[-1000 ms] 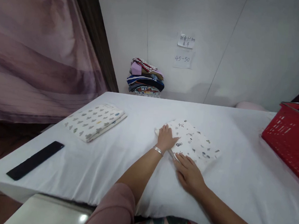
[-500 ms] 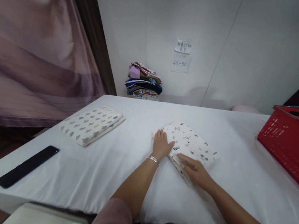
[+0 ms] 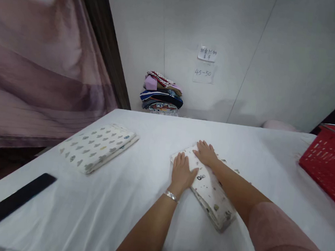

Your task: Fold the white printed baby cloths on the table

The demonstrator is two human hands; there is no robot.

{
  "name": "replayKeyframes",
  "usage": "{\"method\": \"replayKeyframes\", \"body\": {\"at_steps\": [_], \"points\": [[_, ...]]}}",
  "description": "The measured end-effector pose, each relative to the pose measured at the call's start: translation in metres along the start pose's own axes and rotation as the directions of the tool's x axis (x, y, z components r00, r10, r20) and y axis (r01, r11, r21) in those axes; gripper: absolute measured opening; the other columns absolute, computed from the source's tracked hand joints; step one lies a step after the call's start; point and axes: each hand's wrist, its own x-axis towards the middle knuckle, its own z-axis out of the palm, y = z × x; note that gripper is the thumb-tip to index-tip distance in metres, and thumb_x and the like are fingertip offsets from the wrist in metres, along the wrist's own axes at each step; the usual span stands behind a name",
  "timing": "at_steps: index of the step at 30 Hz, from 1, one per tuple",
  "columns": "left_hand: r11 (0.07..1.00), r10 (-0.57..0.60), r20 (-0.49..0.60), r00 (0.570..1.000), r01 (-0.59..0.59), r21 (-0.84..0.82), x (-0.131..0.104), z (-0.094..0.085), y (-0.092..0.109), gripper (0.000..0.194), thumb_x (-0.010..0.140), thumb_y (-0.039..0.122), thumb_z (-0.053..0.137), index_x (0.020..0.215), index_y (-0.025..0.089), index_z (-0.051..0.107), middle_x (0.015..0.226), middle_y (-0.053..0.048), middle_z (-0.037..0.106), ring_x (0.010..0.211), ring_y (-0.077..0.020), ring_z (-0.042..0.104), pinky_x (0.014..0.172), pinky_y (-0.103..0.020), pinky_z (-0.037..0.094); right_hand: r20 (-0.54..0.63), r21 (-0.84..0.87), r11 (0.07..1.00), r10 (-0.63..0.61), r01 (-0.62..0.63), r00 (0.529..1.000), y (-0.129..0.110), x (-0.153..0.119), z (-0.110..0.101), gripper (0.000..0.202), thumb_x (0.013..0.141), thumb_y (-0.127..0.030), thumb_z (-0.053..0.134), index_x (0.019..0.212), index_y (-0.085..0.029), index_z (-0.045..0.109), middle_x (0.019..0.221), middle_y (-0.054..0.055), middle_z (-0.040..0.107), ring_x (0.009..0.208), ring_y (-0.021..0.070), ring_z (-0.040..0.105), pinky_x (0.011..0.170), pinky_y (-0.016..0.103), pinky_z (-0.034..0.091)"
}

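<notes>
A folded white cloth with small grey and green prints [image 3: 208, 189] lies at an angle on the white-covered table. My left hand [image 3: 182, 174], with a silver bracelet at its wrist, rests flat on the cloth's left corner, fingers spread. Farther back, my right hand [image 3: 205, 152] lies flat on the cloth's upper edge with its fingers apart. My right forearm crosses over the cloth and hides part of it. Off to the left sits another folded cloth, with a grey cloud pattern [image 3: 98, 146], touched by neither hand.
A long black object [image 3: 12, 201] lies near the table's left edge. At the right stands a red basket [image 3: 331, 162]. Stacked folded fabrics [image 3: 162, 93] are behind the table's far edge, below paper signs [image 3: 204, 72] on the wall. A pinkish curtain [image 3: 43, 56] hangs at left.
My right hand has moved from the cloth's near edge to its far side. The printed cloth now looks narrower and reaches nearer to me. The view has shifted slightly.
</notes>
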Motion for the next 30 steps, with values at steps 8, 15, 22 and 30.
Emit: {"method": "replayKeyframes", "body": {"at_steps": [8, 15, 22, 30], "points": [[1.000, -0.006, 0.008, 1.000, 0.006, 0.007, 0.003, 0.001, 0.002, 0.070, 0.084, 0.054, 0.039, 0.135, 0.005, 0.038, 0.147, -0.017, 0.028, 0.139, -0.0280, 0.014, 0.114, -0.044, 0.015, 0.097, -0.032, 0.999, 0.038, -0.035, 0.995, 0.010, 0.010, 0.016, 0.061, 0.092, -0.051, 0.023, 0.143, -0.018, 0.027, 0.151, 0.007, 0.020, 0.139, 0.0245, 0.010, 0.109, 0.049, 0.014], [1.000, 0.003, 0.002, 1.000, -0.003, 0.005, 0.004, 0.001, 0.000, 0.066, 0.084, 0.052, 0.040, 0.132, 0.007, 0.042, 0.146, -0.017, 0.030, 0.139, -0.0282, 0.015, 0.114, -0.043, 0.015, 0.124, 0.072, 0.997, 0.009, -0.018, 0.992, 0.018, -0.023, -0.016, 0.062, 0.090, -0.050, 0.029, 0.143, -0.019, 0.026, 0.151, 0.010, 0.018, 0.139, 0.0260, 0.012, 0.109, 0.050, 0.018], [0.999, 0.031, -0.013, 0.999, -0.030, 0.013, 0.006, 0.002, 0.000, 0.065, 0.084, 0.052, 0.042, 0.130, 0.006, 0.043, 0.146, -0.018, 0.030, 0.138, -0.0294, 0.017, 0.113, -0.044, 0.015, 0.033, -0.066, 0.988, 0.144, -0.142, 0.989, 0.062, -0.131, -0.023, 0.063, 0.089, -0.058, 0.027, 0.141, -0.023, 0.033, 0.149, 0.009, 0.027, 0.136, 0.0293, 0.021, 0.107, 0.054, 0.019], [0.998, 0.016, 0.048, 0.999, -0.018, 0.056, 0.009, -0.002, 0.004, 0.068, 0.084, 0.054, 0.038, 0.132, 0.006, 0.042, 0.147, -0.018, 0.027, 0.139, -0.0296, 0.016, 0.114, -0.042, 0.011, 0.106, -0.036, 0.979, 0.204, -0.202, 0.973, 0.075, -0.135, -0.034, 0.062, 0.089, -0.058, 0.026, 0.140, -0.024, 0.034, 0.149, 0.010, 0.027, 0.135, 0.0287, 0.024, 0.105, 0.050, 0.028]]}}
